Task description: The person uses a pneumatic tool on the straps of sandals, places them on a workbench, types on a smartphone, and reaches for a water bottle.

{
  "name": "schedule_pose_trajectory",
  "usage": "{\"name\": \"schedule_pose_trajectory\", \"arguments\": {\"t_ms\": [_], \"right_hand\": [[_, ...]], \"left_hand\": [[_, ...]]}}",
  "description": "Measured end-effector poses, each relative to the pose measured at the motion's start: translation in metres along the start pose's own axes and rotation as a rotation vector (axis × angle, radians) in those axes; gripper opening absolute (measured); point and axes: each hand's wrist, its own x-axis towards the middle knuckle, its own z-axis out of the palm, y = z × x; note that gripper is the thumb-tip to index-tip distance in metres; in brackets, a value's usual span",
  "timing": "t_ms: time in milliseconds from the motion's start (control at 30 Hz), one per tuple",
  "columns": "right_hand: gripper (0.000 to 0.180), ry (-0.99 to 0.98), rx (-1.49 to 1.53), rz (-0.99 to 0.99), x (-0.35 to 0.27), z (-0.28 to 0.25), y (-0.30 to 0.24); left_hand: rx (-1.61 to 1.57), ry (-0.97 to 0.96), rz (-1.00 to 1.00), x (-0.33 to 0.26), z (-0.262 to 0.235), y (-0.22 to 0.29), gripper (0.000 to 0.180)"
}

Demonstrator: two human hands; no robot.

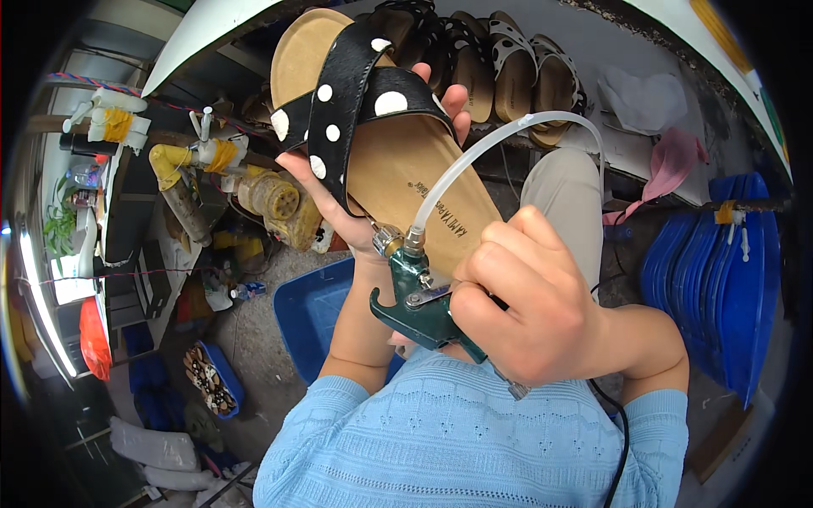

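Observation:
My left hand (340,222) is closed around a sandal (398,169) and holds it up, tilted, at the upper middle. The sandal has a tan footbed and black crossed straps with white dots. Some of my left fingertips show past its far edge. In my right hand (532,296) is a dark green spray gun (407,288), my fingers wrapped round its grip. Its brass nozzle points up and left, close to the strap's lower edge and my left wrist. From its top a translucent hose (474,151) arches up and to the right.
Several more dotted sandals (513,72) line the shelf ahead. A crumpled plastic bag (644,97) and a pink cloth (669,165) lie right of them. Stacked blue trays (711,279) stand at the right. Below my left arm sits a blue bin (309,309); yellow-stained machinery (275,199) is at the left.

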Motion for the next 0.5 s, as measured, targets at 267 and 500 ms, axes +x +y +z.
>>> {"name": "schedule_pose_trajectory", "arguments": {"t_ms": [267,500], "right_hand": [[0.04,-0.039,-0.015,0.036,-0.002,-0.012,0.004],[0.041,0.072,0.045,0.027,-0.019,-0.023,0.016]], "left_hand": [[0.17,0.08,0.049,0.002,-0.005,-0.005,0.129],[0.41,0.241,0.046,-0.002,-0.017,0.004,0.12]]}}
